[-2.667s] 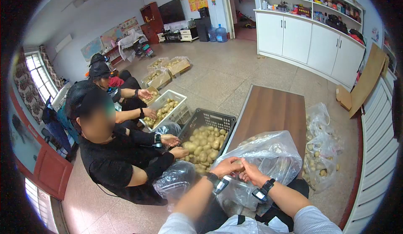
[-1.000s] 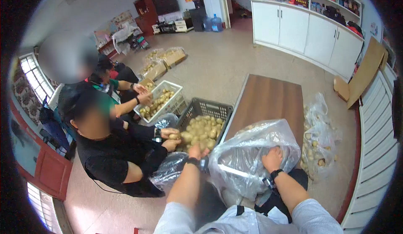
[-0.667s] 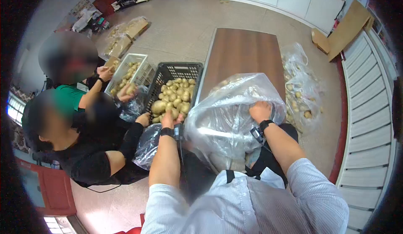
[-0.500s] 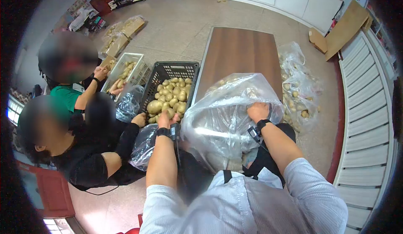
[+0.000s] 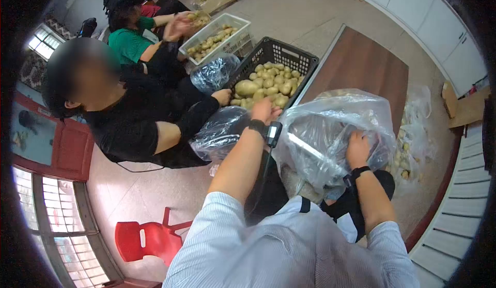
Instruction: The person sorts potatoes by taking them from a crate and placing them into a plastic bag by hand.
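Note:
My left hand (image 5: 265, 110) is at the near edge of a black plastic crate (image 5: 310, 60), over the potatoes (image 5: 276, 81) heaped inside. Its fingers look apart, and no potato shows clearly in its grasp. My right hand (image 5: 358, 149) is closed on the side of a large clear plastic bag (image 5: 330, 127). The bag lies across my lap and the near end of a brown wooden tabletop (image 5: 361, 60), its film crumpled and bulging. What is inside the bag is hard to make out through the film.
Left of the crate sits a person in black (image 5: 139, 112), one hand at the crate's rim. Beyond, a person in green (image 5: 126, 45) sits by a white crate (image 5: 240, 27) of potatoes. Bagged potatoes (image 5: 408, 153) lie right of the table. A red chair (image 5: 150, 239) stands behind at left.
My view has turned left, so the scene sits farther right and the red chair shows. The seated person in black has raised one hand. My right hand still grips the bag.

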The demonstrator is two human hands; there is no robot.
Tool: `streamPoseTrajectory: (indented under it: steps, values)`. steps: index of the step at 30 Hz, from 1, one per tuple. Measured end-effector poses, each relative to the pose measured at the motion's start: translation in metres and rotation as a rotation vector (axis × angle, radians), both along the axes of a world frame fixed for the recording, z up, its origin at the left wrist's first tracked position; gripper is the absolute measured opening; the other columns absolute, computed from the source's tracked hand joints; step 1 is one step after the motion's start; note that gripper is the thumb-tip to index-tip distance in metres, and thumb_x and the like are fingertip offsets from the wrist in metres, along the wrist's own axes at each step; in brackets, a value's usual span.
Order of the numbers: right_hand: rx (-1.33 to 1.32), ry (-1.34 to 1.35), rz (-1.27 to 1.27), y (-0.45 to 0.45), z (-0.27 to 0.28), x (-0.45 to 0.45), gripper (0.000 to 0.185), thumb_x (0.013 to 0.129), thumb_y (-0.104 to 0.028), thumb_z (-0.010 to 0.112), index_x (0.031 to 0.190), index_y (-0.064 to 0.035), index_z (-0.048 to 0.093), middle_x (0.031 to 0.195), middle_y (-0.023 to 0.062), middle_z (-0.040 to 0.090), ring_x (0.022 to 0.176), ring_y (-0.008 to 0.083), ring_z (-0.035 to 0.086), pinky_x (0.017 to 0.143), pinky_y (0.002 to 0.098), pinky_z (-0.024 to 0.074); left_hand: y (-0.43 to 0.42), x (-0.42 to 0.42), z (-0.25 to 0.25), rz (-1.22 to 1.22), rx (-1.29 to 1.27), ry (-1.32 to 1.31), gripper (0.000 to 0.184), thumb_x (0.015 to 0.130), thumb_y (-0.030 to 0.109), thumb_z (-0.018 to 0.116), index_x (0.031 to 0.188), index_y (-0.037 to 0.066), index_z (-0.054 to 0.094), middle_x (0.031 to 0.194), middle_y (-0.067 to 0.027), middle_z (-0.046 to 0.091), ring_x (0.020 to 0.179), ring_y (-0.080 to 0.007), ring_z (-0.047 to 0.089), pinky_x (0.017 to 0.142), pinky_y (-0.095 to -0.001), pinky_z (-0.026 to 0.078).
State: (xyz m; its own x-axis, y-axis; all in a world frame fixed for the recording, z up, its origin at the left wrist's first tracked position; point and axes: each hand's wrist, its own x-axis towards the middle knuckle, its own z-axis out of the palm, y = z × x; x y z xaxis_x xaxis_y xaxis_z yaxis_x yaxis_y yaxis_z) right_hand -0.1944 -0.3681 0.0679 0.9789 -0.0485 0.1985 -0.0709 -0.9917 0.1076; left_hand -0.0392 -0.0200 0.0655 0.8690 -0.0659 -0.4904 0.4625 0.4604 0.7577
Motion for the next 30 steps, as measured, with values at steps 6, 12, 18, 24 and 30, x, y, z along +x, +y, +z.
streamPoseTrajectory:
  steps: [6, 12, 18, 24, 30]
  values:
    - [0.071, -0.024, -0.052, -0.006, -0.010, -0.003, 0.032, 0.083, -0.011, 0.052, 0.113, -0.0021, 0.055, 0.108, 0.0183, 0.058, 0.093, 0.0350, 0.056, 0.082, 0.0433, 0.0471, -0.009, 0.001, 0.000, 0.050, -0.041, 0.038, 0.032, 0.092, 0.023, 0.053, 0.113, 0.000, 0.044, 0.106, -0.0140, 0.047, 0.099, -0.0401, 0.057, 0.077, -0.0504, 0.054]
    - [0.045, 0.197, -0.167, -0.003, 0.000, -0.006, 0.049, 0.074, -0.020, 0.064, 0.119, -0.0055, 0.053, 0.101, 0.0192, 0.061, 0.095, 0.0364, 0.057, 0.082, 0.0440, 0.0462, -0.011, -0.009, 0.016, 0.027, -0.023, 0.042, 0.041, 0.092, 0.024, 0.052, 0.124, 0.002, 0.041, 0.117, -0.0150, 0.045, 0.090, -0.0335, 0.059, 0.069, -0.0427, 0.056]
    - [0.056, 0.139, -0.042, 0.016, 0.014, -0.003, 0.060, 0.069, -0.024, 0.068, 0.123, -0.0042, 0.050, 0.100, 0.0195, 0.061, 0.094, 0.0371, 0.058, 0.081, 0.0434, 0.0459, -0.021, -0.017, 0.031, 0.016, 0.032, 0.044, 0.032, 0.092, 0.025, 0.050, 0.116, 0.006, 0.046, 0.101, -0.0096, 0.051, 0.073, -0.0245, 0.061, 0.058, -0.0362, 0.057]
    - [0.707, 0.089, -0.014, 0.031, -0.009, 0.008, 0.052, 0.075, -0.021, 0.062, 0.123, -0.0037, 0.049, 0.095, 0.0208, 0.061, 0.087, 0.0348, 0.059, 0.076, 0.0438, 0.0464, -0.029, -0.023, 0.044, -0.053, 0.079, 0.014, 0.025, 0.090, 0.023, 0.052, 0.109, 0.006, 0.051, 0.094, -0.0075, 0.053, 0.066, -0.0220, 0.062, 0.054, -0.0353, 0.056]
    - [1.725, 0.506, -0.285, 0.062, 0.024, 0.003, 0.043, 0.081, -0.018, 0.058, 0.122, -0.0040, 0.049, 0.079, 0.0062, 0.056, 0.057, 0.0131, 0.052, 0.047, 0.0262, 0.0416, -0.032, -0.025, 0.052, -0.182, 0.144, 0.016, 0.024, 0.088, 0.021, 0.053, 0.107, 0.006, 0.052, 0.089, -0.0074, 0.057, 0.063, -0.0214, 0.062, 0.052, -0.0349, 0.056]
